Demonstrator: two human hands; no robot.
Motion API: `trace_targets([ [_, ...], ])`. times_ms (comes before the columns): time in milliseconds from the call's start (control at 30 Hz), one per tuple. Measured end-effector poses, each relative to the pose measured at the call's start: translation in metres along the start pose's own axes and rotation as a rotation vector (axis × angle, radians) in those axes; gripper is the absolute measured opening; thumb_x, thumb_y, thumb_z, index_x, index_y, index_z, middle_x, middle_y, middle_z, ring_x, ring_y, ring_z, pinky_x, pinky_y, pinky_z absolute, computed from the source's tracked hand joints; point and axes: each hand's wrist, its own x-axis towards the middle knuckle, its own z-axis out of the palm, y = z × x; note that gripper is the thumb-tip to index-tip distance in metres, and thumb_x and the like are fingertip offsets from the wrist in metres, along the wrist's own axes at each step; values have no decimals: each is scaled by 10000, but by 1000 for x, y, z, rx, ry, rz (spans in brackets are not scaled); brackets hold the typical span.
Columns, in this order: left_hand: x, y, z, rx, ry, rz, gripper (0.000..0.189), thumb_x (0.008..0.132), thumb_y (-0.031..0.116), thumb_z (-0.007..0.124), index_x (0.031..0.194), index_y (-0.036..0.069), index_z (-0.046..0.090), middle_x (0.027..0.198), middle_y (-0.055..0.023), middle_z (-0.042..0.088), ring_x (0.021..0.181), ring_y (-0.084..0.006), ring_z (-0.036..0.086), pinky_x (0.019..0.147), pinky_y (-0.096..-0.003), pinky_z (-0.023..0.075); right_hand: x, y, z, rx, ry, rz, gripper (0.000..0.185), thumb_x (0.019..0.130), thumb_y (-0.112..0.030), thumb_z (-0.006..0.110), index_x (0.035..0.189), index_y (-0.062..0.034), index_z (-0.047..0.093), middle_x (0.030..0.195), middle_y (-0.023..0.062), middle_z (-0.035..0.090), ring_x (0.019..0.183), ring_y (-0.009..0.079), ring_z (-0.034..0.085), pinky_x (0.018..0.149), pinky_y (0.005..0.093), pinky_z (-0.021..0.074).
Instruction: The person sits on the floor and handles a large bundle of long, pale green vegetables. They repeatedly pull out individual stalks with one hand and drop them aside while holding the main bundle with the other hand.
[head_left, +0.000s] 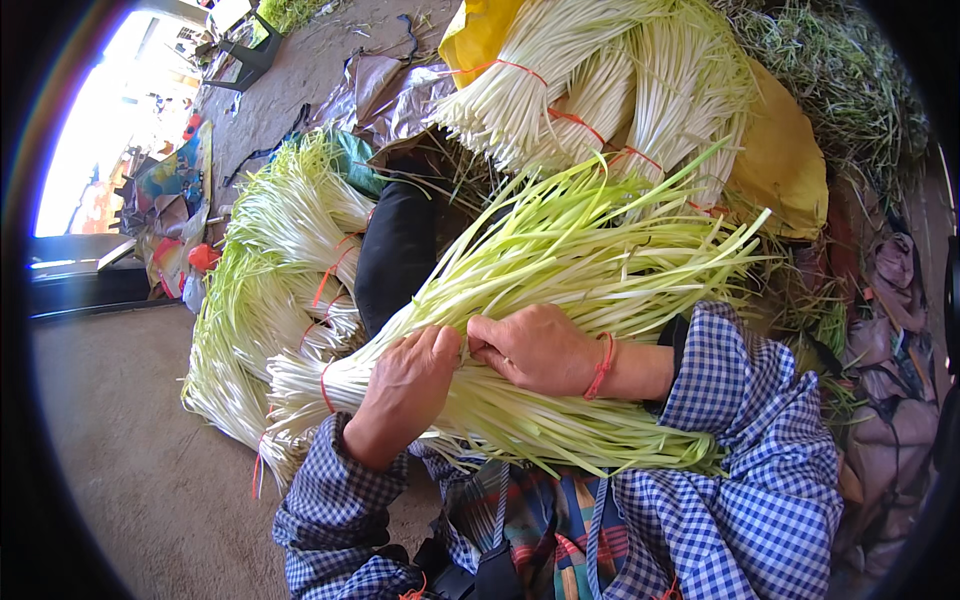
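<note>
A large bundle of pale blanched greens (592, 270), like garlic chives, lies across the person's lap. Its white stem ends point left and its yellow-green leaves fan out to the right. A thin red tie (325, 388) circles the stems. My left hand (409, 394) grips the bundle just right of this tie, its thumb on top. Pressed against the middle of the leaves, my right hand (536, 349) has curled fingers, with thumb and forefinger pinched on leaf near the left thumb. The exact strands in that pinch are hidden.
Several tied bundles (277, 262) are heaped on the left floor. More bundles (637, 82) rest on yellow sheeting (780, 150) beyond the lap. A pile of loose green trimmings (832, 82) lies at far right. A dark padded object (397, 240) stands between the heaps.
</note>
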Motion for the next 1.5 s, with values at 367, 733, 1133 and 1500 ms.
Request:
trace_targets([
  [367,3,4,-2,-168,127,-88,236,802,129,700,979,56,563,895,-84,652,851,-284,639,748,-391,480,-18,0,-93,319,-47,152,129,922,-170,583,936,-42,576,700,72,577,626,174,558,578,348,447],
  [733,12,36,-1,-65,38,175,264,760,180,731,980,64,643,1010,-66,558,905,-254,540,791,-371,443,-243,39,-328,159,882,634,329,949,-139,545,1267,-83,483,750,-19,510,576,28,462,517,196,380],
  [1133,-3,55,11,-214,11,77,283,806,230,686,959,26,563,908,-128,576,861,-317,543,790,-415,438,-93,-22,-161,-471,172,221,49,831,-49,679,874,-30,664,803,97,654,676,223,633,614,308,503],
  [1500,-14,50,18,-170,54,182,226,775,254,705,852,77,588,851,-64,539,797,-253,521,710,-393,414,-16,-19,-71,-452,-358,-191,77,818,-115,551,831,-62,606,802,93,569,716,260,665,586,373,547],
])
